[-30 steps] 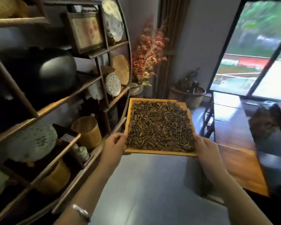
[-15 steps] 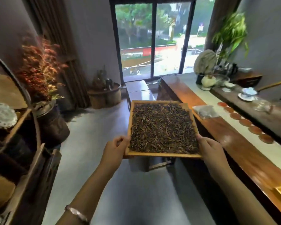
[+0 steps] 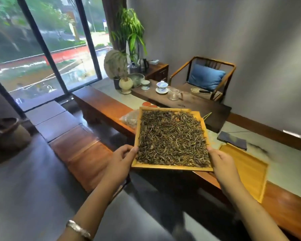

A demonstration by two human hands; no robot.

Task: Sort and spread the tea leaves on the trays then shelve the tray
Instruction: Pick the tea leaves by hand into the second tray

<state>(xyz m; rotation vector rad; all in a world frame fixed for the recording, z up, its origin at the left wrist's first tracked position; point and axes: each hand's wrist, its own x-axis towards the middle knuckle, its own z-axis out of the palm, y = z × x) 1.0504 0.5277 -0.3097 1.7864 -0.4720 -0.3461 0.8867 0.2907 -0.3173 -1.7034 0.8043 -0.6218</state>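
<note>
I hold a square bamboo tray level in front of me, above the near edge of a long wooden table. Dark, thin tea leaves cover its whole bottom in an even layer. My left hand grips the tray's near left corner, thumb on the rim. My right hand grips the near right corner the same way. A second bamboo tray, with nothing in it, lies on the table to the right of the held one.
The long wooden table runs from the window to my right. On it are a clear bag of leaves, a dark cloth, a tea set and a potted plant. A chair with a blue cushion stands behind. Low benches line the left.
The view has swung right, away from the shelf unit and past the window to the table. The tray stays in both hands, now over the table edge beside the second tray.
</note>
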